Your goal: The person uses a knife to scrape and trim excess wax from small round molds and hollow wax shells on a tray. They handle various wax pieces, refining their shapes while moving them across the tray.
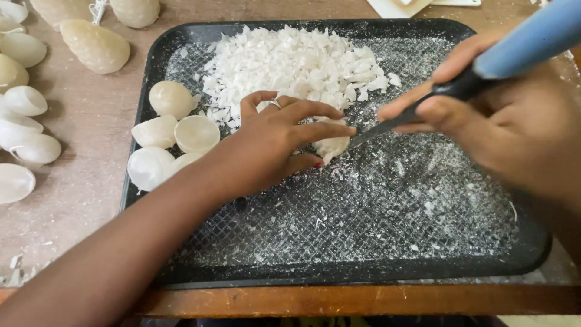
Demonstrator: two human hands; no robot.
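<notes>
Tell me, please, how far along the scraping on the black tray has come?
Done: a large heap of white wax flakes on the black plastic tray. In hand: the left hand steadies a white wax lump against the blue-handled knife in the right hand. Left: five pale egg-shaped wax pieces.

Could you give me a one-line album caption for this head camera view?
Left hand steadies a white lump on a black tray while right hand scrapes it with a knife.

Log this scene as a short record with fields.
Surface: black textured plastic tray on a wooden table
Left hand: pressing a white waxy lump onto the tray
Right hand: gripping a blue-handled knife, blade tip at the lump
Tray contents: heap of white flakes, rounded pale wax pieces
</notes>
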